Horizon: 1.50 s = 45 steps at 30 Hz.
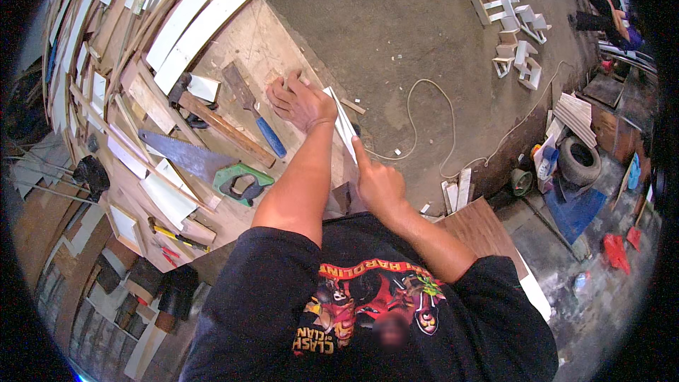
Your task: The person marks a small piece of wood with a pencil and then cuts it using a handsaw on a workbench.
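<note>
The long, narrow white strip (pixel 344 127) sits at the right edge of the pale wooden workbench (pixel 269 39); it looks light, stiff and smooth, probably easiest taken by its edges. Your right hand (pixel 382 182) lays its index finger at the near end, grasp unclear; your left hand (pixel 303 104) spreads, unclenched, over the bench, left of which lies a toothed, green-handled steel handsaw (pixel 187 158)

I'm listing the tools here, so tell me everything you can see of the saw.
The saw has a grey, metallic blade and a green and black handle with a hole. It lies flat on the bench, beside the hammer, blade pointing away to the left. Nobody holds it; whether the handle touches the left arm is unclear.
</note>
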Tool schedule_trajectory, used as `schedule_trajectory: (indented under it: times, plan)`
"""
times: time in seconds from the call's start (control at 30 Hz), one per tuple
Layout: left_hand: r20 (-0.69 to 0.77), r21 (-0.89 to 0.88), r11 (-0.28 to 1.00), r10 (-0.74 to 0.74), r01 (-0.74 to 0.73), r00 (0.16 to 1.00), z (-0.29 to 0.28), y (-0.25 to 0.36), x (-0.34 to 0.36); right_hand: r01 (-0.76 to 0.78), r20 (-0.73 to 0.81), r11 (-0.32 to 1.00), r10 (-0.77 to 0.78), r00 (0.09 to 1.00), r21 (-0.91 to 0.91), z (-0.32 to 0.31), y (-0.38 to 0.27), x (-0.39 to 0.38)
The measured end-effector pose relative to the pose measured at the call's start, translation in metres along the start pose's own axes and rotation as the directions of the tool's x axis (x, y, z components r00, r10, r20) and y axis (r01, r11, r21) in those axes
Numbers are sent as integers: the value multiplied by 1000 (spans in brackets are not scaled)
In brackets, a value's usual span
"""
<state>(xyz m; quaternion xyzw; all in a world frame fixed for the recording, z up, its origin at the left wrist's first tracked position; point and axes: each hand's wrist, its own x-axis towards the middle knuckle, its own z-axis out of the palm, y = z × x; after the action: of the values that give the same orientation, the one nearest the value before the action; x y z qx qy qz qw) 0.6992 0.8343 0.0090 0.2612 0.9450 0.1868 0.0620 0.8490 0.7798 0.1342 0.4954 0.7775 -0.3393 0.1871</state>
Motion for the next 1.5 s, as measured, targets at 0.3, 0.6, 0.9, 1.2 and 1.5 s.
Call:
schedule_trajectory:
  times: [0.3, 0.6, 0.9, 1.2, 1.5]
  plan:
    - [15, -20, 1000, 4, -4, 1000, -4, 1, 2, -1, 29, 999, 0, 1000, 37, -6, 2, -4]
    - [-11, 0, 1000, 2, -2, 1000, 5, -4, 3, 0, -11, 999, 1, 1000, 40, 9, 3, 7]
    - [-1, -12, 1000, -4, 4, 1000, 3, -3, -2, 61, -62, 997, -57, 996, 51, 12, 5, 25]
    - [-11, -5, 1000, 3, -4, 1000, 3, -3, -1, 23, -59, 998, -20, 998, 51, 4, -4, 31]
    - [-16, -21, 999, 24, -25, 1000, 5, 3, -1, 24, -111, 998, -17, 994, 62, 2, -3, 45]
